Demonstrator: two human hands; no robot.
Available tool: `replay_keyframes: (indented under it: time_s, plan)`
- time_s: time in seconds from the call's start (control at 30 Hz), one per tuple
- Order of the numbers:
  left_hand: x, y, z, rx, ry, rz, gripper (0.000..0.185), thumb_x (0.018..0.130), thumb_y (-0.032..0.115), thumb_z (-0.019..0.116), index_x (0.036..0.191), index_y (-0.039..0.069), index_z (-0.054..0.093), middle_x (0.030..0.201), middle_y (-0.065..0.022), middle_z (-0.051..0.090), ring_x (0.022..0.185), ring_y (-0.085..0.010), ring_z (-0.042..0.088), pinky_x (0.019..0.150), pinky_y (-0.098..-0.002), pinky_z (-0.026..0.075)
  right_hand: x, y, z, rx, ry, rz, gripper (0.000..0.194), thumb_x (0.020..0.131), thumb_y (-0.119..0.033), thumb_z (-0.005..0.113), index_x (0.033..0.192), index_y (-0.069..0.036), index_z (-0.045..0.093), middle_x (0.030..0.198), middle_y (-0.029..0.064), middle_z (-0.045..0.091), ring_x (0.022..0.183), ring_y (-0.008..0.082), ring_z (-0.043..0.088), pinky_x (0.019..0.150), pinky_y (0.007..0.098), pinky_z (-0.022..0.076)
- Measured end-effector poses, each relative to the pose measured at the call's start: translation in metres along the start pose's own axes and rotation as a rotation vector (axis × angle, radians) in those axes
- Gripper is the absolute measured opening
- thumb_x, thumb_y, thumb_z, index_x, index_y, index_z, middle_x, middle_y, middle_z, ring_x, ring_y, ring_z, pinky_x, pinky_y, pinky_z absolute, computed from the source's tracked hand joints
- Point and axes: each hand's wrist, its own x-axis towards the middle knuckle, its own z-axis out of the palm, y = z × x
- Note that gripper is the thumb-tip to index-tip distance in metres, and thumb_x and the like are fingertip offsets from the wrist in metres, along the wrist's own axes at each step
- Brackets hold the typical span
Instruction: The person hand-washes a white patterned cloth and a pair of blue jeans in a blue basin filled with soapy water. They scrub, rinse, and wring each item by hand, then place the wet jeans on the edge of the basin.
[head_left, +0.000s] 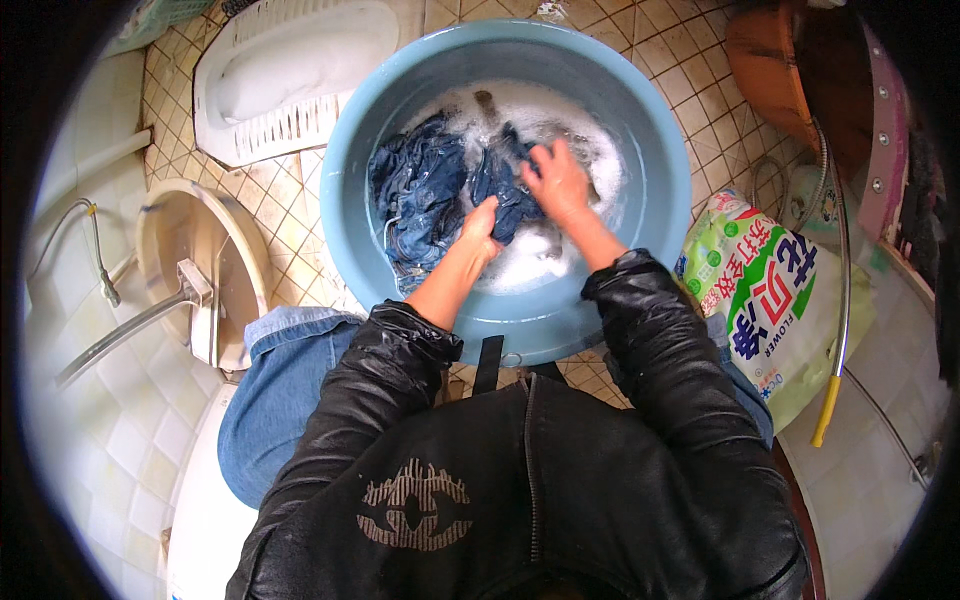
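Observation:
A large blue plastic basin (664, 176) stands before me, holding sudsy water (525, 262). Wet dark-blue denim (424, 180) lies bunched along its left side, partly above the foam. My left hand (481, 229) is closed on a fold of denim (495, 184) near the middle of the basin. Just to the right, my right hand (559, 184) is blurred, its fingers spread at the edge of that fold. Whether the fingertips press on the cloth is hard to see. Foam and water hide the lower part of the denim.
A white squat toilet (300, 67) is set in the tiled floor at upper left. Left of the basin sits a beige bucket (255, 255). On the right are a green-and-white detergent bag (795, 300), a metal tube with a yellow end (827, 405) and an orange-brown basin (765, 75).

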Motion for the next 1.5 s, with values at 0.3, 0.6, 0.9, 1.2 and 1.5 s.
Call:
replay_keyframes:
  time_s: [0.3, 0.6, 0.9, 1.2, 1.5]
  plan:
    - [-0.031, 0.015, 0.001, 0.101, -0.246, -0.176, 0.081, 0.077, 0.066, 0.046, 0.135, 0.011, 0.032, 0.136, -0.0105, 0.035, 0.126, -0.0344, 0.031, 0.100, -0.0620, 0.017, -0.037, -0.029, 0.045, 0.406, -0.291, 0.398, 0.052, 0.067, -0.021, 0.070, 0.114, -0.007, 0.052, 0.108, 0.0232, 0.053, 0.100, 0.0346, 0.053, 0.087, 0.0403, 0.0414]
    - [0.007, 0.003, -0.024, 0.026, -0.170, 0.014, 0.032, 0.090, 0.032, 0.040, 0.103, 0.007, 0.054, 0.099, -0.0091, 0.059, 0.084, -0.0209, 0.057, 0.078, -0.0362, 0.047, -0.038, -0.108, -0.034, 0.531, -0.054, -0.116, 0.023, 0.075, -0.030, 0.064, 0.079, -0.007, 0.063, 0.081, 0.0139, 0.058, 0.081, 0.0296, 0.057, 0.069, 0.0369, 0.0455]
    - [-0.081, 0.031, 0.008, 2.171, -0.140, 0.515, 0.039, 0.073, 0.034, 0.062, 0.089, -0.001, 0.063, 0.092, -0.0204, 0.061, 0.092, -0.0344, 0.059, 0.082, -0.0419, 0.047, 0.009, 0.002, 0.024, 0.089, -0.352, 0.084, 0.035, 0.074, -0.036, 0.062, 0.100, -0.012, 0.063, 0.101, 0.0184, 0.060, 0.092, 0.0355, 0.058, 0.080, 0.0435, 0.0459]
    - [-0.073, 0.122, 0.030, 2.058, 0.642, 0.964, 0.085, 0.065, 0.041, 0.073, 0.131, 0.005, 0.033, 0.112, -0.0187, 0.049, 0.104, -0.0343, 0.050, 0.083, -0.0462, 0.044, -0.065, -0.053, 0.055, 0.571, -0.492, -0.045, 0.023, 0.080, -0.024, 0.055, 0.078, -0.001, 0.055, 0.078, 0.0246, 0.058, 0.076, 0.0435, 0.055, 0.067, 0.0479, 0.0448]
    - [-0.115, 0.054, 0.012, 1.917, -0.236, 0.814, 0.062, 0.061, 0.018, 0.067, 0.121, 0.017, 0.050, 0.108, -0.0139, 0.058, 0.099, -0.0324, 0.056, 0.084, -0.0392, 0.045, 0.003, -0.009, 0.029, 1.347, -0.285, 0.684, 0.045, 0.082, -0.036, 0.062, 0.100, 0.005, 0.055, 0.075, 0.0121, 0.061, 0.060, 0.0159, 0.058, 0.049, 0.0263, 0.0471]
